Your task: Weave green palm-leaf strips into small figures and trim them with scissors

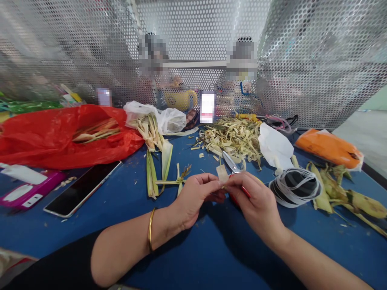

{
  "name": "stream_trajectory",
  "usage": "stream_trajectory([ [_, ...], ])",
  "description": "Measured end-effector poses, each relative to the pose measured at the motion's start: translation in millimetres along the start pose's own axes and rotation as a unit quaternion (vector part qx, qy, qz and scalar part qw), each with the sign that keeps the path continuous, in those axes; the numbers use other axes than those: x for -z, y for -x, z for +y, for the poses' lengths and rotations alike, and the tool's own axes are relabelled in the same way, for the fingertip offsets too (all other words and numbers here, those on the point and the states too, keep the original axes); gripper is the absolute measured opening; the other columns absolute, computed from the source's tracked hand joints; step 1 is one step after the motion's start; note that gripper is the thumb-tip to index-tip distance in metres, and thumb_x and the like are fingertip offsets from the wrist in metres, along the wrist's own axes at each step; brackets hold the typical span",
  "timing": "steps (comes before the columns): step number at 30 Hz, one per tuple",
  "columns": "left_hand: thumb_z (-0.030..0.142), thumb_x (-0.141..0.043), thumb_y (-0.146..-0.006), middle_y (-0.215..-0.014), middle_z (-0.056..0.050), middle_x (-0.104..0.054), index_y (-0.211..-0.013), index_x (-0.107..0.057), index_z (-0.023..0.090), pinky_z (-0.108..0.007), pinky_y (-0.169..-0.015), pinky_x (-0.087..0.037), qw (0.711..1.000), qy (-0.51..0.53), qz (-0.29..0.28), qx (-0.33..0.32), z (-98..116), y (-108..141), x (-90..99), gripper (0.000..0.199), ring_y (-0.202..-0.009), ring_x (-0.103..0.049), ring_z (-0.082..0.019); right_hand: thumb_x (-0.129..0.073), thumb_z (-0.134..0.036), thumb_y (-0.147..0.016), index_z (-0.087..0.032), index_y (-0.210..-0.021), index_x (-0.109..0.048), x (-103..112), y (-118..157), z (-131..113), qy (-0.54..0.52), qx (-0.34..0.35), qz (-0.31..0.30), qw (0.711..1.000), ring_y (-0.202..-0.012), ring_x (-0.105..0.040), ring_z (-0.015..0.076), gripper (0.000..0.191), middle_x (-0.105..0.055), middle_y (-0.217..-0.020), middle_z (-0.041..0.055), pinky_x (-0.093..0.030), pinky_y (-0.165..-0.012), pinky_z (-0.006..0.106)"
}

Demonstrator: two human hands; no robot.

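Observation:
A small pale piece of corn husk [222,173] stands up between my two hands, which meet over the middle of the table. My left hand [201,191] pinches it from the left, thumb against fingers. From the right, my right hand [252,197] pinches its lower end. Just behind my right hand lie scissors [231,162], blades pointing away and red handles partly hidden under the fingers. Left of my left hand rests a small tied cross of husk strips [179,180]. Longer green husk pieces [151,175] lie beyond it.
A heap of husk scraps [232,137] lies behind the scissors. On the right are a spool of white string [294,187], dried husks [335,187] and an orange packet [329,148]. A red bag [60,137], phone [83,188] and purple case [32,189] occupy the left. Perforated mesh [199,44] rises behind.

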State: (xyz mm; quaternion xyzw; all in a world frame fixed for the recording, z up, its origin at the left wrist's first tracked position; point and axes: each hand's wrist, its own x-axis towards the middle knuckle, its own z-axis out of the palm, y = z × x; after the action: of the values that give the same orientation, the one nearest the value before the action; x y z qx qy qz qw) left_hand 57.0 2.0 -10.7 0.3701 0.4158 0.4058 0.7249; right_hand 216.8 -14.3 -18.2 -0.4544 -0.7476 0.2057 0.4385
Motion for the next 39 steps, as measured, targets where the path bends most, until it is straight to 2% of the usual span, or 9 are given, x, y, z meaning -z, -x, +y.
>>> stream_trajectory([
  [7, 0.024, -0.07, -0.07, -0.062, 0.001, -0.063, -0.069, -0.064, 0.014, -0.021, -0.063, -0.047, 0.994, -0.074, 0.018, -0.081, 0.5, -0.2, -1.7, 0.012, -0.06, -0.058, -0.009, -0.059, -0.023, -0.086, -0.021, -0.081, -0.06, -3.6, 0.0, 1.0, -0.079, -0.095, 0.018, 0.992, -0.074, -0.06, 0.0158, 0.005, -0.063, -0.079, 0.0016, -0.046, -0.069, 0.027],
  [12, 0.024, -0.069, -0.071, -0.061, 0.002, -0.062, -0.066, -0.063, 0.015, -0.021, -0.064, -0.048, 0.989, -0.109, 0.022, -0.102, -0.2, -1.7, -1.4, 0.012, -0.061, -0.058, -0.01, -0.059, -0.027, -0.085, -0.021, -0.083, -0.059, -5.8, 1.7, -1.0, -0.14, -0.152, 0.014, 0.978, -0.068, -0.061, 0.0151, 0.007, -0.064, -0.074, 0.0004, -0.047, -0.065, 0.026],
  [16, 0.024, -0.068, -0.071, -0.061, 0.002, -0.063, -0.067, -0.063, 0.015, -0.021, -0.063, -0.048, 0.987, -0.125, 0.029, -0.101, -1.4, -2.6, -0.4, 0.011, -0.061, -0.058, -0.01, -0.06, -0.027, -0.085, -0.021, -0.08, -0.058, -5.0, 1.1, -1.6, -0.125, -0.154, 0.013, 0.98, -0.067, -0.06, 0.0139, 0.009, -0.063, -0.071, -0.0007, -0.046, -0.064, 0.025],
  [20, 0.024, -0.067, -0.072, -0.061, 0.002, -0.063, -0.066, -0.063, 0.015, -0.021, -0.063, -0.047, 0.983, -0.142, 0.026, -0.112, -1.8, -1.5, 0.2, 0.011, -0.061, -0.058, -0.01, -0.059, -0.027, -0.085, -0.02, -0.079, -0.059, -4.7, 0.7, -1.0, -0.094, -0.144, 0.015, 0.985, -0.073, -0.059, 0.015, 0.009, -0.063, -0.077, 0.001, -0.046, -0.068, 0.026],
  [27, 0.025, -0.067, -0.071, -0.062, 0.001, -0.064, -0.066, -0.064, 0.015, -0.022, -0.063, -0.048, 0.986, -0.132, 0.022, -0.103, -0.7, 0.3, -1.0, 0.012, -0.061, -0.059, -0.011, -0.059, -0.025, -0.083, -0.019, -0.081, -0.058, -6.3, 0.8, -2.3, -0.132, -0.157, 0.027, 0.978, -0.067, -0.056, 0.0135, 0.006, -0.06, -0.072, -0.0001, -0.045, -0.063, 0.025],
  [33, 0.027, -0.068, -0.07, -0.062, 0.0, -0.065, -0.066, -0.063, 0.015, -0.023, -0.063, -0.047, 0.987, -0.128, 0.013, -0.091, 1.5, 2.5, -2.7, 0.014, -0.061, -0.059, -0.012, -0.061, -0.027, -0.082, -0.019, -0.076, -0.06, -5.0, -2.2, -2.5, -0.137, -0.168, 0.023, 0.976, -0.062, -0.053, 0.0124, 0.01, -0.058, -0.066, -0.0011, -0.043, -0.056, 0.023],
  [39, 0.032, -0.068, -0.071, -0.06, 0.0, -0.063, -0.062, -0.061, 0.016, -0.024, -0.062, -0.047, 0.992, -0.109, 0.02, -0.063, -0.3, 0.0, -2.1, 0.02, -0.057, -0.058, -0.011, -0.061, -0.027, -0.083, -0.02, -0.079, -0.063, -5.2, -1.2, -2.2, -0.137, -0.144, 0.023, 0.98, -0.065, -0.057, 0.0134, 0.008, -0.063, -0.069, -0.0005, -0.046, -0.061, 0.024],
])
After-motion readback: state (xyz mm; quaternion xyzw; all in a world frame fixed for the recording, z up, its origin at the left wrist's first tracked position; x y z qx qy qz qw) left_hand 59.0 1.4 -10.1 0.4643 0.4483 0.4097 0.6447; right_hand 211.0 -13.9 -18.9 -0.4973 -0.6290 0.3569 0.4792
